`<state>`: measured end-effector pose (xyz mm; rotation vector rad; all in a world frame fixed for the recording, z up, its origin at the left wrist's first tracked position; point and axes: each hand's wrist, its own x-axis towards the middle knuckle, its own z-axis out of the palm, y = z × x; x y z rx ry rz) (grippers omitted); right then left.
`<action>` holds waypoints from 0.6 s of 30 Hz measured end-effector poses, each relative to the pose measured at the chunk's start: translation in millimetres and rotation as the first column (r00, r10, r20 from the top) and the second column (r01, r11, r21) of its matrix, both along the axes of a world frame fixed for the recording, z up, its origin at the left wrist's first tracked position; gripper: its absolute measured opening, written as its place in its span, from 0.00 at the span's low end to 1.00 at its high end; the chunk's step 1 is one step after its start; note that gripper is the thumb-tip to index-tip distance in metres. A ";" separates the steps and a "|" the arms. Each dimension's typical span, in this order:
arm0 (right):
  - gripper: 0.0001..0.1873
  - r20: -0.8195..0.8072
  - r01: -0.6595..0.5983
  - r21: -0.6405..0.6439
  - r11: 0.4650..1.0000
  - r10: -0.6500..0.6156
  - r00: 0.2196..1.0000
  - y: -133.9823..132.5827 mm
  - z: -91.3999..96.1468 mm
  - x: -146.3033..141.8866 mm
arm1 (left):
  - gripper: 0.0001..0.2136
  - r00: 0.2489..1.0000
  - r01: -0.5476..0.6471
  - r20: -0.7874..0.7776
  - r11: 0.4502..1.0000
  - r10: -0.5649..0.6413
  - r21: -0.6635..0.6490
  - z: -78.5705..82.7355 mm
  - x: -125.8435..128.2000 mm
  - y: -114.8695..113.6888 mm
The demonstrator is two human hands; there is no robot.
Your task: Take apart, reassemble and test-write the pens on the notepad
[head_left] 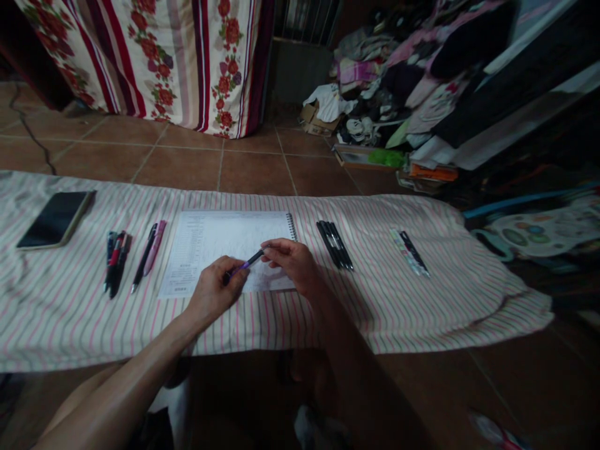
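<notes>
A dark pen with a purple band (pixel 246 263) lies across the gap between my hands. My left hand (pixel 215 290) grips its lower end, and the fingertips of my right hand (pixel 291 261) pinch its upper end. Both hands rest over a spiral-bound notebook (pixel 225 232) with a printed form on its page. To its left lie a black pen and a pink pen (pixel 149 255), then a bunch of pens (pixel 115 262). Several black pens (pixel 334 245) lie to its right. Farther left is a dark-screened smartphone (pixel 55 220).
A striped cloth (pixel 70 312) covers the low work surface. A pen on a packet (pixel 410 253) lies at its right. Beyond are brown floor tiles (pixel 182 167), a floral fabric drape (pixel 187 62), a heap of clothes (pixel 389 81) and a toy mat (pixel 539 231).
</notes>
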<state>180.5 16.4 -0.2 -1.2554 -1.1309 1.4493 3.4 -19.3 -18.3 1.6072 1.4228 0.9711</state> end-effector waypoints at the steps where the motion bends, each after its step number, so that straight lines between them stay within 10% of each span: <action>1: 0.12 -0.004 -0.001 -0.003 1.000 0.001 1.000 0.0 -0.1 0.2 | 0.08 1.000 0.003 -0.010 1.000 -0.003 0.007 0.4 -0.2 0.2; 18: 0.20 -0.029 0.001 -0.047 0.999 -0.003 1.000 -4.2 0.8 -5.3 | 0.07 0.989 0.021 -0.150 0.980 0.009 0.196 1.6 2.0 -0.8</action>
